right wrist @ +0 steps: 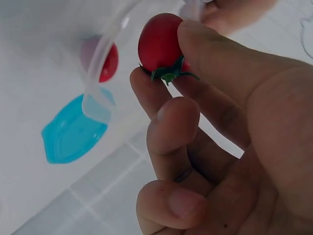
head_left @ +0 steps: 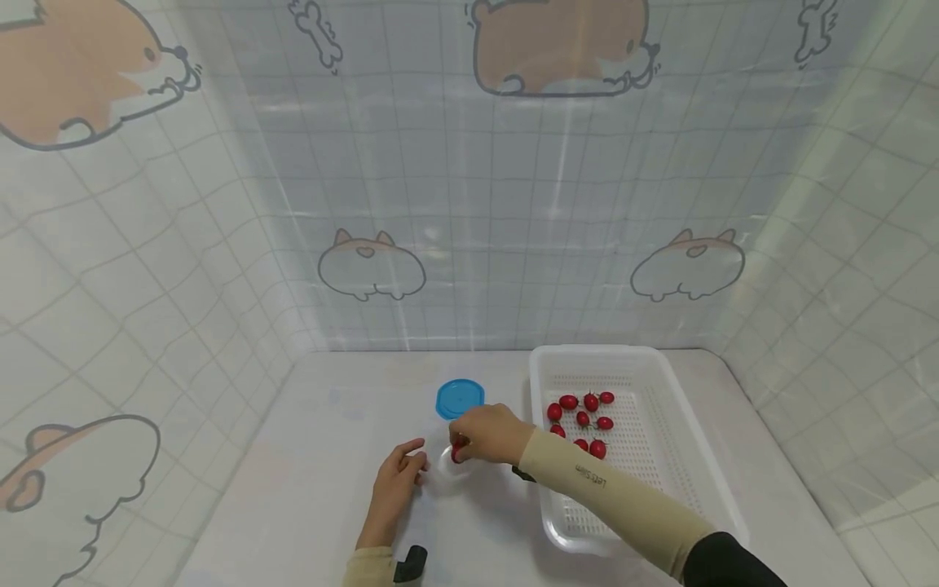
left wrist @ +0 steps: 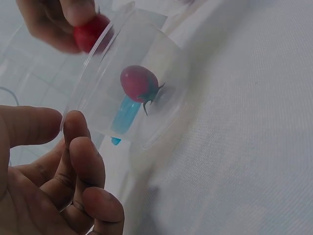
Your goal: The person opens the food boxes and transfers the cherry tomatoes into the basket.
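My right hand [head_left: 495, 434] pinches a cherry tomato [right wrist: 160, 41] with a green stem between thumb and fingertips. It holds the tomato at the mouth of a small clear plastic tub [left wrist: 168, 56]. Through the tub's wall, another cherry tomato [left wrist: 138, 83] with its green stem shows inside. On the tub's left side is my left hand [head_left: 396, 487]; its thumb and index finger pinch the rim in the left wrist view, with the other fingers loosely bent. A blue lid [head_left: 460, 399] lies on the table just behind the tub.
To the right stands a white perforated basket [head_left: 703, 436] holding several cherry tomatoes [head_left: 597, 449]; my right forearm reaches across its near part. The white table [head_left: 315, 456] meets a wall covering [head_left: 484, 204] printed with cartoon dogs at the back and sides.
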The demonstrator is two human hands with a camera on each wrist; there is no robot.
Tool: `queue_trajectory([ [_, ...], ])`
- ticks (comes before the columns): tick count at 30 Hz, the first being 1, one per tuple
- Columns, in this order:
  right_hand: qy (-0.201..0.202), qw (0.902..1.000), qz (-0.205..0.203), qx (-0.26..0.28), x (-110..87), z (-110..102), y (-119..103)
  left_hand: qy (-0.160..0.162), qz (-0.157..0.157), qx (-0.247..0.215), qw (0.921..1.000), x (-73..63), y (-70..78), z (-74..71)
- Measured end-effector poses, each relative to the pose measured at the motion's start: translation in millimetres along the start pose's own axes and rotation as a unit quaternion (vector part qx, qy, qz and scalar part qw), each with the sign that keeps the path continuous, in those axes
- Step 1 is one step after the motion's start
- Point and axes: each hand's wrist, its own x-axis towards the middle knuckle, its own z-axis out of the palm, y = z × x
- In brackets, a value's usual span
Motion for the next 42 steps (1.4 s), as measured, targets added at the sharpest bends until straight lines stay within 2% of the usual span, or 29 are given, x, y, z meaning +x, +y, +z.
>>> queue_trajectory([
  [5,0.025,0.9990,-0.008,0.036,-17.9,-15,10,-0.003,0.004,-0.003,1.0000,-0.4,-0.5,0.2],
  [12,0.102,0.9938,-0.015,0.041,-43.4,-47,29,0.003,-0.002,-0.008,1.0000,1.7,-1.2,0.9],
  [20,0.172,0.9831,0.029,0.055,-75.4,-64,53,0.004,-0.007,-0.002,1.0000,2.8,-1.5,0.6],
  [25,0.182,0.9792,0.052,0.074,-94.5,-67,73,0.003,-0.008,0.000,1.0000,3.1,-1.2,1.1],
  [33,0.192,0.9740,0.100,0.066,-126.6,-70,107,0.002,-0.015,0.005,0.9999,3.2,0.3,2.4],
  [42,0.165,0.9725,0.155,0.053,-149.6,-47,137,0.000,-0.016,0.006,0.9998,3.6,-0.7,2.1],
])
